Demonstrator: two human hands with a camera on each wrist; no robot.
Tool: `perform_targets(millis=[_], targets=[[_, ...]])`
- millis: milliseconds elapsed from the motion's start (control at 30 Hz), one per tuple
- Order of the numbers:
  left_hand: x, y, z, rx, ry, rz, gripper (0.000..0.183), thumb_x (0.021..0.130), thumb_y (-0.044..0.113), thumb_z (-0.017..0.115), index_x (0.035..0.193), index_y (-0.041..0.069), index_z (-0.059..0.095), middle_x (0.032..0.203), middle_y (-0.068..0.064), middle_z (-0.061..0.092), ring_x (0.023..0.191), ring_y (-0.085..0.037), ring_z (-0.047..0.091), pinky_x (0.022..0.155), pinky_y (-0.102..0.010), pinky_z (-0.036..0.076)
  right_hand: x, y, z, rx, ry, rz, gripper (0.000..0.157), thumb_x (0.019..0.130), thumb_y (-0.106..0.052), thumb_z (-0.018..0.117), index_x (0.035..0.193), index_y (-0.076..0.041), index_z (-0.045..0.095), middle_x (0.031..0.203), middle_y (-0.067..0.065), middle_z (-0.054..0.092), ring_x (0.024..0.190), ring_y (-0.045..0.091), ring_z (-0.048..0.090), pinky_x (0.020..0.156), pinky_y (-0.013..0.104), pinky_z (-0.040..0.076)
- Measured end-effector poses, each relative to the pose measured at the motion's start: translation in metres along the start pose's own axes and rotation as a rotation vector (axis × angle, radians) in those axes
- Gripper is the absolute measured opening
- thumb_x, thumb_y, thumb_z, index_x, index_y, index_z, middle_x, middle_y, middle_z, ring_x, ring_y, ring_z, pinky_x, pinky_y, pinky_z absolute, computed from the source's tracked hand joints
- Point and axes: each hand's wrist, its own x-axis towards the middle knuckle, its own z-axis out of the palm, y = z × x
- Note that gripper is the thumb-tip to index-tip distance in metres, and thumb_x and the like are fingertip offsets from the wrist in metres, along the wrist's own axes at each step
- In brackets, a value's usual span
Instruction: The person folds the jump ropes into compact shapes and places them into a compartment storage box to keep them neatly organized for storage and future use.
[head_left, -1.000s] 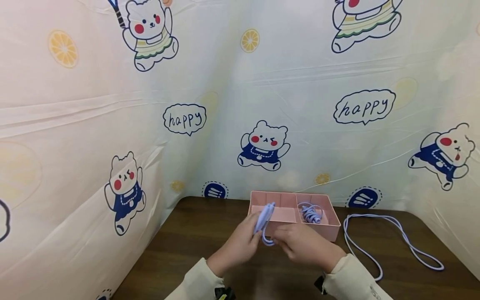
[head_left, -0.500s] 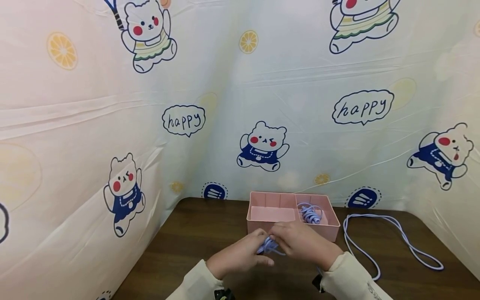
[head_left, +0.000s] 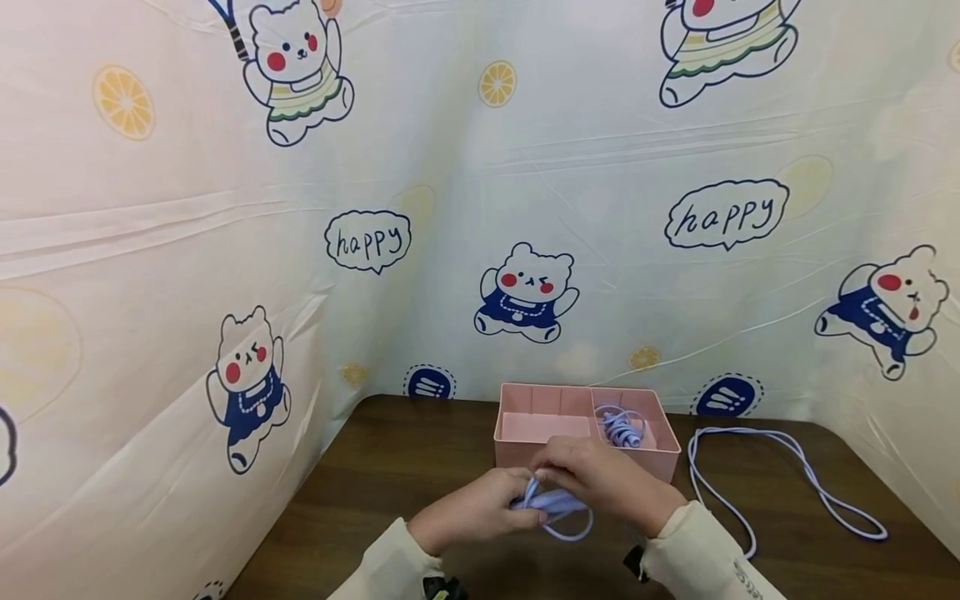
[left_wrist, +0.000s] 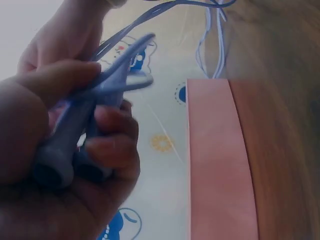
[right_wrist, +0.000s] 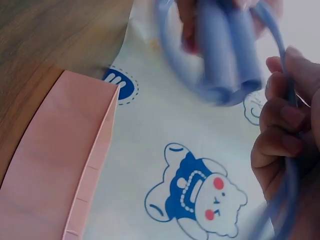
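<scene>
My left hand (head_left: 480,510) grips the two lavender handles (head_left: 557,502) of a jump rope side by side, just in front of the pink box. In the left wrist view a turn of cord (left_wrist: 117,89) crosses the handles under the thumb. My right hand (head_left: 603,475) stands close beside them, its fingers curled round the jump rope's cord (right_wrist: 290,180). A loop of that cord hangs below the handles in the head view. In the right wrist view the handles (right_wrist: 220,55) are blurred.
The pink box (head_left: 517,454) has two compartments; a wound lavender cord (head_left: 622,429) lies in the right one. A long lavender cord loop (head_left: 806,469) lies on the brown table (head_left: 375,467) at the right. A printed curtain (head_left: 435,292) stands behind.
The handles have tipped from upright to lying towards the right and come lower, nearer me. Both hands have shifted round them, and the cord loop has moved with the right hand.
</scene>
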Motion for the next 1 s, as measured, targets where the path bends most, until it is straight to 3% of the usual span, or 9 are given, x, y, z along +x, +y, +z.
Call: perform_targets(millis=[167, 300, 367, 467, 600, 700, 833, 900, 1000], targets=[[-0.007, 0.001, -0.008, -0.167, -0.09, 0.014, 0.016, 0.097, 0.02, 0.057, 0.111, 0.012, 0.062, 0.097, 0.008, 0.054, 0.082, -0.002, 0.053, 0.069, -0.021, 0.048, -0.005, 0.013, -0.001, 0.063, 0.043, 0.044, 0.013, 0.094, -0.033, 0.063, 0.102, -0.022, 0.067, 0.091, -0.019, 0.06, 0.081, 0.0, 0.055, 0.073, 0.024, 0.05], [-0.011, 0.001, -0.014, -0.198, -0.136, 0.034, 0.018, 0.097, 0.017, 0.056, 0.115, 0.013, 0.056, 0.096, 0.008, 0.054, 0.082, -0.002, 0.053, 0.071, -0.021, 0.047, -0.01, 0.025, 0.002, 0.13, 0.056, 0.022, 0.007, 0.093, -0.028, 0.064, 0.092, -0.021, 0.068, 0.082, -0.017, 0.058, 0.073, 0.001, 0.053, 0.065, 0.022, 0.048], [-0.013, 0.0, -0.015, -0.249, -0.14, 0.039, 0.016, 0.098, 0.016, 0.057, 0.113, 0.013, 0.057, 0.093, 0.008, 0.055, 0.081, -0.003, 0.053, 0.069, -0.021, 0.047, -0.014, 0.029, 0.002, 0.149, 0.061, 0.034, 0.006, 0.094, -0.024, 0.064, 0.091, -0.022, 0.068, 0.081, -0.016, 0.06, 0.072, 0.001, 0.053, 0.065, 0.022, 0.048], [-0.015, -0.002, -0.016, -0.395, -0.133, 0.018, 0.026, 0.098, 0.015, 0.058, 0.124, 0.013, 0.056, 0.096, 0.004, 0.058, 0.083, -0.007, 0.057, 0.07, -0.025, 0.051, -0.019, 0.034, 0.001, 0.162, 0.083, 0.064, 0.007, 0.095, -0.018, 0.064, 0.091, -0.021, 0.068, 0.08, -0.015, 0.06, 0.072, 0.001, 0.053, 0.064, 0.023, 0.049], [-0.015, 0.0, -0.021, -0.545, -0.104, -0.035, 0.052, 0.099, 0.016, 0.057, 0.148, 0.019, 0.039, 0.115, -0.004, 0.055, 0.096, -0.014, 0.059, 0.079, -0.033, 0.053, -0.023, 0.038, 0.001, 0.145, 0.111, 0.067, 0.01, 0.095, -0.011, 0.063, 0.091, -0.02, 0.067, 0.078, -0.016, 0.057, 0.071, 0.001, 0.051, 0.063, 0.022, 0.048], [-0.015, 0.0, -0.024, -0.59, -0.054, -0.031, 0.055, 0.1, 0.016, 0.056, 0.151, 0.018, 0.035, 0.121, -0.011, 0.051, 0.099, -0.017, 0.056, 0.081, -0.032, 0.052, -0.024, 0.039, 0.006, 0.136, 0.104, 0.066, 0.012, 0.096, -0.009, 0.062, 0.091, -0.02, 0.065, 0.08, -0.015, 0.056, 0.073, 0.002, 0.051, 0.064, 0.023, 0.047], [-0.013, 0.002, -0.024, -0.598, 0.061, -0.023, 0.048, 0.101, 0.014, 0.054, 0.147, 0.016, 0.041, 0.127, -0.015, 0.05, 0.1, -0.021, 0.056, 0.082, -0.031, 0.052, -0.025, 0.032, 0.016, 0.154, 0.054, 0.169, 0.009, 0.099, -0.017, 0.058, 0.101, -0.021, 0.066, 0.089, -0.012, 0.061, 0.081, 0.005, 0.054, 0.072, 0.028, 0.048], [-0.011, 0.003, -0.022, -0.538, 0.136, -0.046, 0.046, 0.101, 0.014, 0.054, 0.146, 0.015, 0.043, 0.13, -0.013, 0.051, 0.103, -0.021, 0.056, 0.084, -0.032, 0.051, -0.026, 0.027, 0.021, 0.139, 0.034, 0.238, 0.011, 0.1, -0.02, 0.055, 0.106, -0.018, 0.065, 0.093, -0.01, 0.062, 0.084, 0.005, 0.055, 0.073, 0.03, 0.048], [-0.01, 0.003, -0.02, -0.365, 0.248, -0.1, 0.047, 0.101, 0.016, 0.055, 0.146, 0.018, 0.042, 0.133, -0.008, 0.051, 0.108, -0.02, 0.054, 0.087, -0.033, 0.05, -0.024, 0.02, 0.028, 0.102, 0.02, 0.299, 0.015, 0.102, -0.02, 0.052, 0.11, -0.014, 0.063, 0.092, -0.009, 0.061, 0.084, 0.006, 0.054, 0.072, 0.031, 0.047]])
